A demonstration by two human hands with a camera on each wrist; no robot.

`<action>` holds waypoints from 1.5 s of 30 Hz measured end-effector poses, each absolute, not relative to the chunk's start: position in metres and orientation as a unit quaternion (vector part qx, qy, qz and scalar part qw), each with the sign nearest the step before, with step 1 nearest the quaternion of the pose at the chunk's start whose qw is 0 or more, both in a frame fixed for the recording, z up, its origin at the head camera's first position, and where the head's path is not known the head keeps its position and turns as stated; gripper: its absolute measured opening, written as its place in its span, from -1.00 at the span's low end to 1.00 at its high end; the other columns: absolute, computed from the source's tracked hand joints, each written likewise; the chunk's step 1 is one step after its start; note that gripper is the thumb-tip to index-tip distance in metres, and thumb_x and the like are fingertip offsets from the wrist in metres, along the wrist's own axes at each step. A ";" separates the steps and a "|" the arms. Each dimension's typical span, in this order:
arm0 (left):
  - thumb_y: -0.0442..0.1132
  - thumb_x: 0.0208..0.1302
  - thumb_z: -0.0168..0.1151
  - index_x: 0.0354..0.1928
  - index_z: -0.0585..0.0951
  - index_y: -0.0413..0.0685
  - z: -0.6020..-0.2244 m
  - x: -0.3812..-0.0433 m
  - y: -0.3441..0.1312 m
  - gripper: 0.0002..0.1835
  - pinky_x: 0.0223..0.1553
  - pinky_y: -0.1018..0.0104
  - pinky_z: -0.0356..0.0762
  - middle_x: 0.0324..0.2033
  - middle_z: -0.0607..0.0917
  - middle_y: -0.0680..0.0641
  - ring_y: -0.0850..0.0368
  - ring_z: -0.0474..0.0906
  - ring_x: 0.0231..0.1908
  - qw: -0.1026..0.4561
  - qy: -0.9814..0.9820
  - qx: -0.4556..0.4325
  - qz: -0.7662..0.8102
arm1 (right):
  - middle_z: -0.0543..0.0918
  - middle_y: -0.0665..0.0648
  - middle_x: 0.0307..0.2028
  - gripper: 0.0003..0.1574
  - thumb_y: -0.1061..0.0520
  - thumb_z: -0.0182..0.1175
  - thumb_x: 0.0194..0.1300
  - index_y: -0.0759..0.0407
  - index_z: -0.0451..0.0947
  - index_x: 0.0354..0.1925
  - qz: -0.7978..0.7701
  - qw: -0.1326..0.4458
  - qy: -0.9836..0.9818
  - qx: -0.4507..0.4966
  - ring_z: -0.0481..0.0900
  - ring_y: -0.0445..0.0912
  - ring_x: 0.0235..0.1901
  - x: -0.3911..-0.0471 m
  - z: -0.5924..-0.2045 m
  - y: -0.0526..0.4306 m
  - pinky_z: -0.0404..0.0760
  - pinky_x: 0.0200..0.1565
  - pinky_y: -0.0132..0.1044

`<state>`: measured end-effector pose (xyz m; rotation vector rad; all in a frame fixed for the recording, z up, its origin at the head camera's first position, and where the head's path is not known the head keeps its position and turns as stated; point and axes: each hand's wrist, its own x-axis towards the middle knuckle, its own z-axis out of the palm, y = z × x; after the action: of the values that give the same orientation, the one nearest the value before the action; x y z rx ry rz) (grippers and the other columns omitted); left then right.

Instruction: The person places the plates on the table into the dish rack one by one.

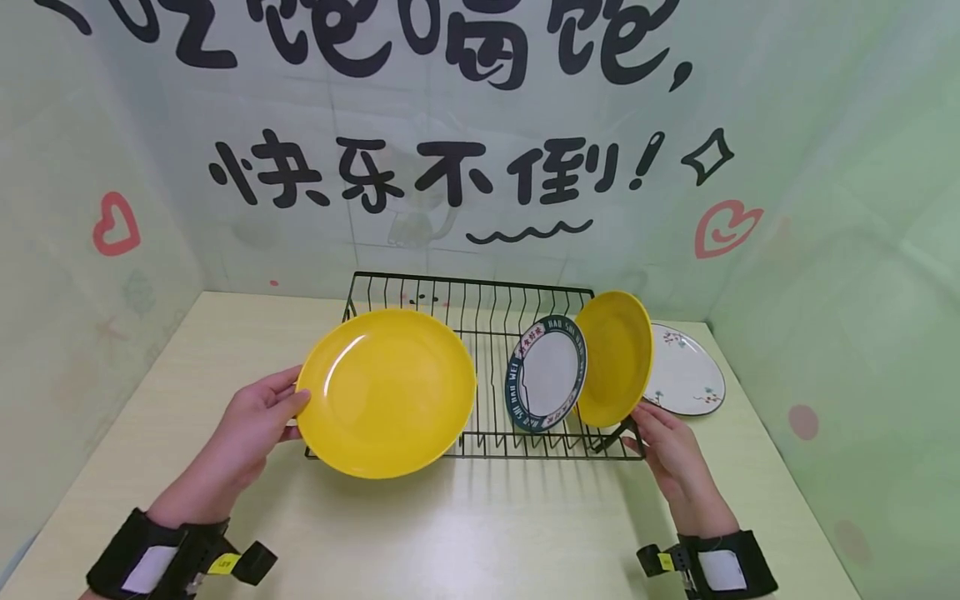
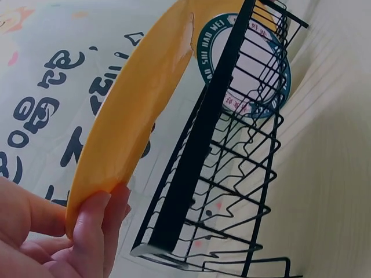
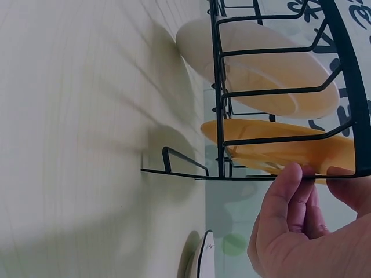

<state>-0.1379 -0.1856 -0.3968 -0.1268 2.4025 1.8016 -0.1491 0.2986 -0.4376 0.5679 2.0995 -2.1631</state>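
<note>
My left hand [image 1: 251, 425] pinches the left rim of a large yellow plate [image 1: 386, 392], thumb on the front face and fingers behind. The plate is held tilted up in front of the left part of a black wire dish rack [image 1: 487, 333]. At the rack's right end, my right hand [image 1: 675, 454] grips the end frame with thumb and fingertips, close to the rim of a second yellow plate [image 1: 615, 358] standing in the rack. Left of that plate, a white plate with a dark lettered rim [image 1: 547, 375] also stands in the rack.
A white plate with small floral prints [image 1: 686, 371] lies on the pale wooden table [image 1: 480, 533], behind and right of the rack. Printed fabric walls [image 1: 847, 275] enclose the table at the back and both sides.
</note>
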 end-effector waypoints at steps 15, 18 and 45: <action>-0.21 0.43 0.00 0.42 0.15 -0.21 -0.396 -0.122 -0.154 -0.42 -0.25 0.43 0.62 0.23 0.44 -0.31 0.27 0.60 -0.26 0.087 0.762 -0.058 0.639 | 0.60 -0.25 -0.27 -0.59 -0.06 0.04 0.40 0.05 0.47 0.12 -0.694 0.042 0.686 0.214 0.40 -0.16 -0.10 -0.149 -0.438 0.294 0.56 -0.15 -0.43; -0.23 0.42 0.01 0.41 0.17 -0.20 -0.396 -0.120 -0.149 -0.43 -0.26 0.42 0.62 0.22 0.45 -0.31 0.27 0.61 -0.27 0.089 0.755 -0.060 0.646 | 0.59 -0.27 -0.26 -0.53 -0.08 0.02 0.41 0.08 0.41 0.19 -0.694 0.044 0.684 0.222 0.39 -0.15 -0.07 -0.148 -0.437 0.292 0.54 -0.14 -0.43; -0.32 0.40 0.02 0.37 0.25 -0.23 -0.398 -0.117 -0.118 -0.47 -0.35 0.43 0.59 0.16 0.51 -0.30 0.20 0.59 -0.30 0.104 0.726 -0.038 0.679 | 0.30 0.11 0.15 -0.55 0.42 -0.12 0.36 0.30 0.19 0.20 -0.676 -0.213 0.705 -0.014 0.23 -0.05 0.16 -0.112 -0.389 0.199 0.36 0.11 -0.46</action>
<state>-0.1169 -0.1178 -0.3976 -0.1116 2.1402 2.0040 -0.1124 0.1987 -0.3891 -0.0521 2.5760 -2.4718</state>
